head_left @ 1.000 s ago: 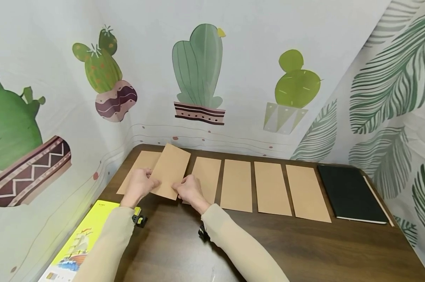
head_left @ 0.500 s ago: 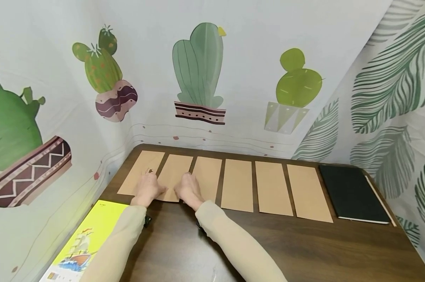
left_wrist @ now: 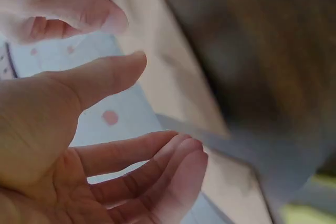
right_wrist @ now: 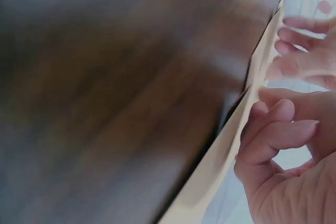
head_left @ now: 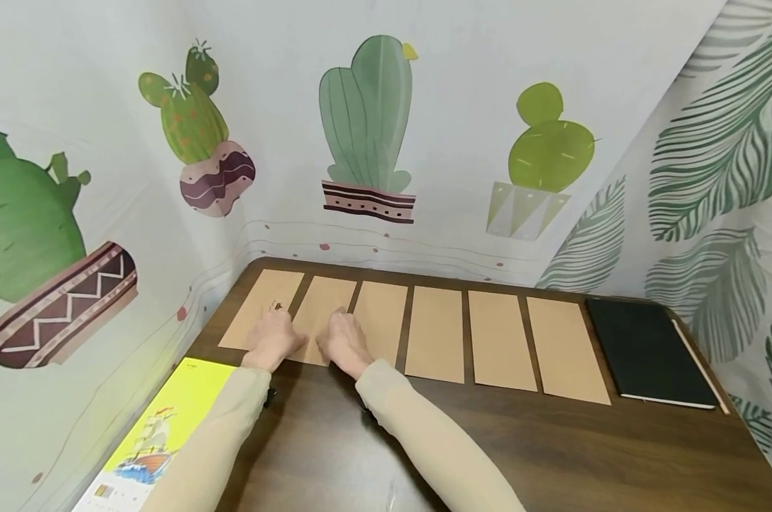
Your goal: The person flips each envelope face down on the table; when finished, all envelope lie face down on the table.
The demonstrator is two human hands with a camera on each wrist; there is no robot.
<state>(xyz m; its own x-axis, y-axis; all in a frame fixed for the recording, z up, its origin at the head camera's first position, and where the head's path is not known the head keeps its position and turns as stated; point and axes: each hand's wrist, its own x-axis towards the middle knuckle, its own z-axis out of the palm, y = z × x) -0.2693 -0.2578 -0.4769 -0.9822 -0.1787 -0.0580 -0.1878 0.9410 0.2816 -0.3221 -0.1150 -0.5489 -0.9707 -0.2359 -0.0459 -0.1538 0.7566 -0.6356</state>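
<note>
A thin brown kraft-paper rectangle (head_left: pixel 325 293) lies flat, second from the left in a row of several alike. Over its lower left part rests my left hand (head_left: pixel 273 339), thumb (left_wrist: pixel 118 73) held apart from gently bent fingers. My right hand (head_left: pixel 344 340) is at its lower right part, beside the third rectangle (head_left: pixel 383 304). In the right wrist view, that hand's thumb stretches to the paper while its other fingers (right_wrist: pixel 273 145) curl toward the palm, with nothing seen in them. The leftmost rectangle (head_left: pixel 248 323) bears a small black mark near my left fingers.
At the right end of the row lies a black notebook (head_left: pixel 645 352), with a thin light stick (head_left: pixel 699 366) along its side. A yellow box with a ship picture (head_left: pixel 200 387) is at the left table edge. A printed cloth (head_left: pixel 450 142) hangs behind the brown table (head_left: pixel 552 455).
The second rectangle, held raised and tilted by both hands a second ago, now lies flat in the row. Both hands came down with it and loosened their pinch; the view shifted slightly.
</note>
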